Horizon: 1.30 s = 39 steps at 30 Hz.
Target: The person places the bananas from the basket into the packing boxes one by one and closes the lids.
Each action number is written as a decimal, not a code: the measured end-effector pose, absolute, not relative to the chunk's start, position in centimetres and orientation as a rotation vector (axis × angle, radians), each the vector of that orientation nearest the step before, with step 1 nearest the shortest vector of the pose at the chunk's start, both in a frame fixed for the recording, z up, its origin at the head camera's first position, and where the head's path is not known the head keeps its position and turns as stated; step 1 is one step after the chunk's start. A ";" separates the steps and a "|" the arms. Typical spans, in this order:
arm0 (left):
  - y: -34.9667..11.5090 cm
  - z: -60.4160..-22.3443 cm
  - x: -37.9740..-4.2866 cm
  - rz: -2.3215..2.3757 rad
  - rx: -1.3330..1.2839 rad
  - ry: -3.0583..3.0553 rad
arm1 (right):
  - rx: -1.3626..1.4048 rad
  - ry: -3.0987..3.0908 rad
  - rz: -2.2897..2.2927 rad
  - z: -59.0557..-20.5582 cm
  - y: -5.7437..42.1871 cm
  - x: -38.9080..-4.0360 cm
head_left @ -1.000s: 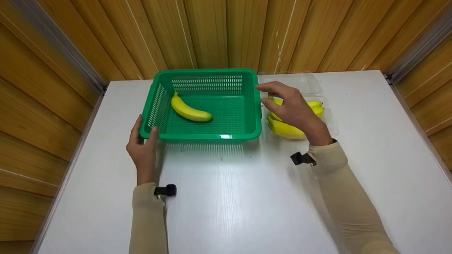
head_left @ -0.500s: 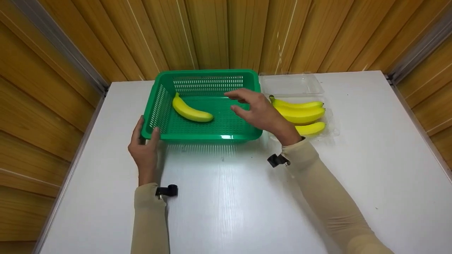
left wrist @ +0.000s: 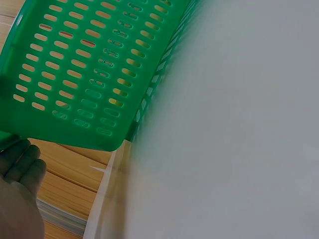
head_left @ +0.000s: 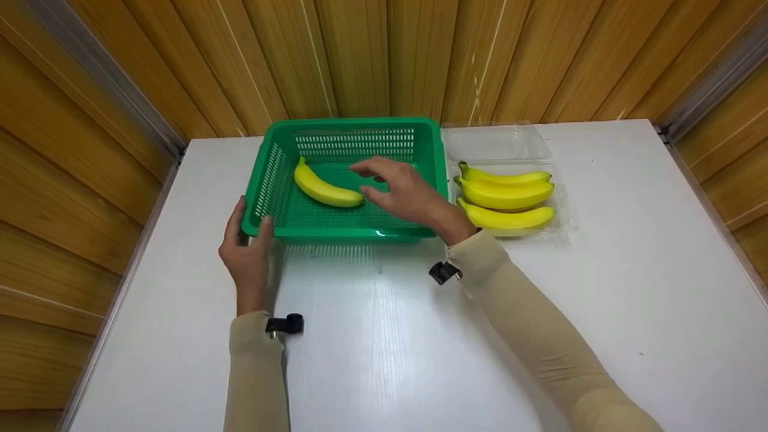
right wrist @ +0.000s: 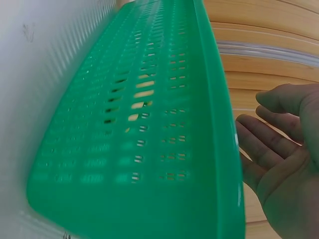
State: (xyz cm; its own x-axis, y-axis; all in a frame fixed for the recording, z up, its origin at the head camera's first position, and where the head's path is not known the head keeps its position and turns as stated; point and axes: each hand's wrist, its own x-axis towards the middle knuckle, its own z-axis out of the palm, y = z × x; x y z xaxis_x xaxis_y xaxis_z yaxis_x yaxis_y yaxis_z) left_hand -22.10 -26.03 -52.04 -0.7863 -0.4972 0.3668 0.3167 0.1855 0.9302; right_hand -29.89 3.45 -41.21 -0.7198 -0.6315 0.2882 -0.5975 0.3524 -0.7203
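A green plastic basket with slotted walls stands at the back of the white table. One yellow banana lies inside it, toward the left. My left hand holds the basket's near left corner, thumb on the front rim and fingers along the left side. In the left wrist view its fingers reach the rim's edge. Over the basket's right half hovers my right hand, fingers loosely bent and apart, holding nothing. Its thumb is close to the banana's tip. The right wrist view shows the same hand above the rim.
Right of the basket, a clear plastic clamshell box lies with its lid folded back. Three bananas rest in it. Wood-patterned panels enclose the table at the back and sides.
My right hand has moved left, from above the clamshell's bananas to over the basket, uncovering those bananas. My left hand stays at the basket's corner.
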 end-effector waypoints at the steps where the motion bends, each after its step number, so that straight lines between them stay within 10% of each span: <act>1: -26.2 -52.3 -22.2 -1.666 0.171 -1.840 | -1.155 2.547 -1.330 -41.2 3.2 -29.9; 39: -24.9 -49.9 -20.9 -1.676 0.203 -1.858 | -0.917 2.617 -1.256 -43.7 -3.0 -31.9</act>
